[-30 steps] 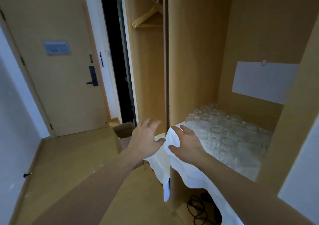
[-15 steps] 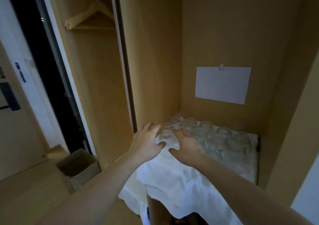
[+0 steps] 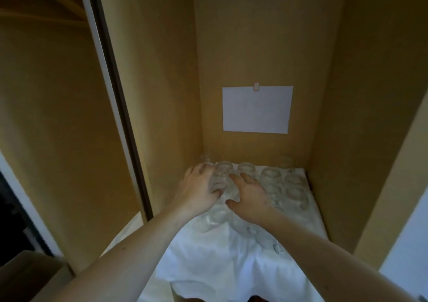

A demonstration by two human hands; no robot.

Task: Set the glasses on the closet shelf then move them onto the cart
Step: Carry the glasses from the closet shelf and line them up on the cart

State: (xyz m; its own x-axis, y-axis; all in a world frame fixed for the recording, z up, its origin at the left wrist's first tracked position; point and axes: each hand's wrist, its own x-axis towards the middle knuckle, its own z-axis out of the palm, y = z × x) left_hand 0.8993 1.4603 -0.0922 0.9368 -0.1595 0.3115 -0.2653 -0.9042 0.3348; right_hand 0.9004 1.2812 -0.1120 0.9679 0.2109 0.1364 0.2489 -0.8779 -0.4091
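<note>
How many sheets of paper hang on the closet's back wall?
1: white sheet hangs on the back wall above the glasses, held by a small clip at its top edge.

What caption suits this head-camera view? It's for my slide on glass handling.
Both hands, left hand and right hand, reach among clear glasses on a white cloth inside a wooden closet.

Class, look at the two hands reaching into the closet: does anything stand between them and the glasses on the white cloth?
Nothing visible does. The left hand and right hand are already among the glasses on the white cloth, flanking one near the left wall.
</note>
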